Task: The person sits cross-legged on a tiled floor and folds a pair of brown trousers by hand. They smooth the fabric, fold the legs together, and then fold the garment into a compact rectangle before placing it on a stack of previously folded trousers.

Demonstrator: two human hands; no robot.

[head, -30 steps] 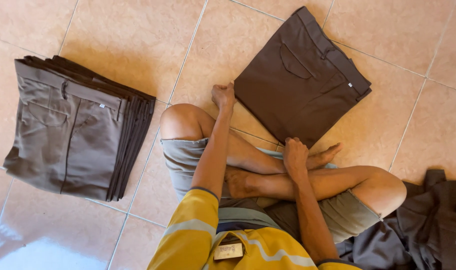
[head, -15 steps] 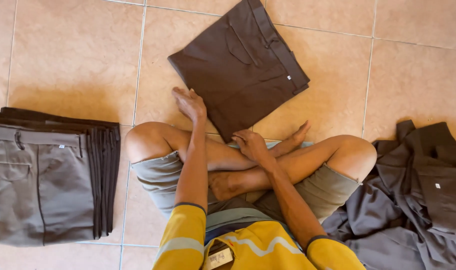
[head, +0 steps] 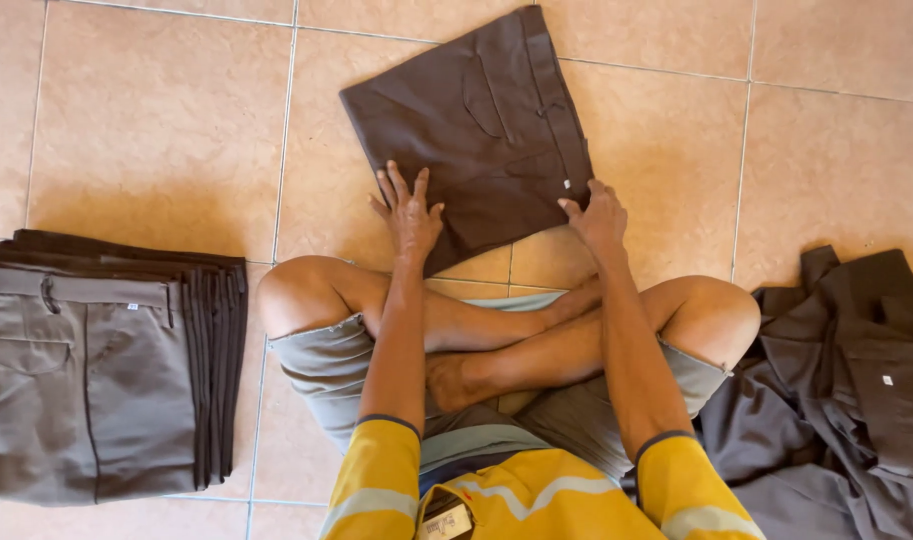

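Observation:
I sit cross-legged on a tiled floor. A folded pair of dark brown trousers (head: 472,120) lies flat on the tiles in front of my knees. My left hand (head: 409,212) rests with fingers spread on its near left corner. At the near right corner my right hand (head: 597,215) touches the edge by the waistband, fingers bent. Neither hand has lifted the cloth.
A neat stack of folded grey-brown trousers (head: 97,370) lies on the floor at my left. A loose heap of dark unfolded garments (head: 837,400) lies at my right. Tan floor tiles (head: 157,120) surround everything.
Both hands reached forward onto the folded trousers; a second ago the right hand lay on my legs. The view shifted right, pushing the stack to the left edge.

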